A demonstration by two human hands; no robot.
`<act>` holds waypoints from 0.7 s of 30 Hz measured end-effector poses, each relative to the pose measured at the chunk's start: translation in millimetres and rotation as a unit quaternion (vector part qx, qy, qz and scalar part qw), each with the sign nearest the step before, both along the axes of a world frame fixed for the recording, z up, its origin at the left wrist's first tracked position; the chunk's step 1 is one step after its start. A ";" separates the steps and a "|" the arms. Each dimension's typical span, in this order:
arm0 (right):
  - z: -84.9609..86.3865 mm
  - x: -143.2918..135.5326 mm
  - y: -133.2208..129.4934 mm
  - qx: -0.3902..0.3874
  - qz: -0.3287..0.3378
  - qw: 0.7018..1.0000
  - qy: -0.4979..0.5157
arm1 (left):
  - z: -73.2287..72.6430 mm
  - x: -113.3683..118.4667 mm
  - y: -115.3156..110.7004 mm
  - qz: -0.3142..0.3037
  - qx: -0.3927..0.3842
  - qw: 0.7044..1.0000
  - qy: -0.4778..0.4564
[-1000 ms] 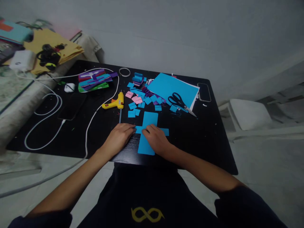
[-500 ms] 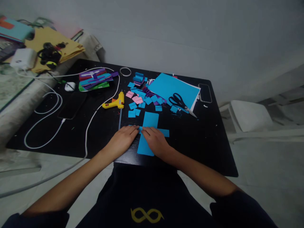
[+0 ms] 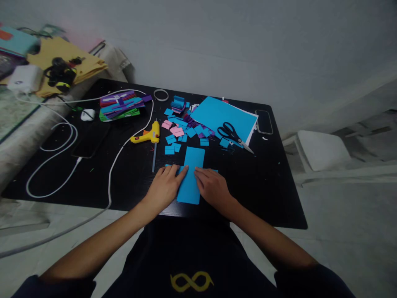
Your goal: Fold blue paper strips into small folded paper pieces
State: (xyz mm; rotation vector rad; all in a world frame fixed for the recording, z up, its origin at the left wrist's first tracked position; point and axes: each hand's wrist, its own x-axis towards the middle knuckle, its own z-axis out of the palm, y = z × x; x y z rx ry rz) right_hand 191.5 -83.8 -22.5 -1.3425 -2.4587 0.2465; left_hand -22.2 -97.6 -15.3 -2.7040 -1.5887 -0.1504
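A blue paper rectangle lies upright on the black table in front of me. A narrow blue paper strip runs crosswise at it, its ends showing past both my hands. My left hand rests on the strip's left part, thumb spread from the fingers, thumb tip at the rectangle's left edge. Over the strip's right part, my right hand has its fingers drawn together, tips at the rectangle's right edge. Its grip on the strip is partly hidden.
Beyond the rectangle are small blue and pink paper pieces, scissors and blue sheets. A yellow glue gun, white cable, phone and strip bundles lie left. Another phone lies far right.
My hands have moved apart, from close together over the rectangle's middle to its two side edges. More of the rectangle's middle shows. The view has shifted slightly.
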 end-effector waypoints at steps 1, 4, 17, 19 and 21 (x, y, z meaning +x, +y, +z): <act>-0.1 1.9 -1.2 0.002 -0.006 1.000 0.005 | -0.2 0.7 -0.5 0.001 0.002 1.000 -0.001; -0.7 8.2 -4.4 0.005 -0.023 1.000 0.018 | -1.7 -0.4 -2.5 0.011 0.008 1.000 -0.005; 7.5 43.1 -8.8 0.026 -0.070 0.997 0.016 | -0.1 -21.2 -6.2 0.055 0.039 0.998 -0.009; 7.2 45.4 -10.0 0.031 -0.069 0.997 0.015 | -0.2 -19.3 -6.8 0.062 0.040 0.997 -0.013; 8.8 46.2 -10.1 0.035 -0.068 0.997 0.012 | -1.4 -17.1 -7.8 0.072 0.043 0.996 -0.013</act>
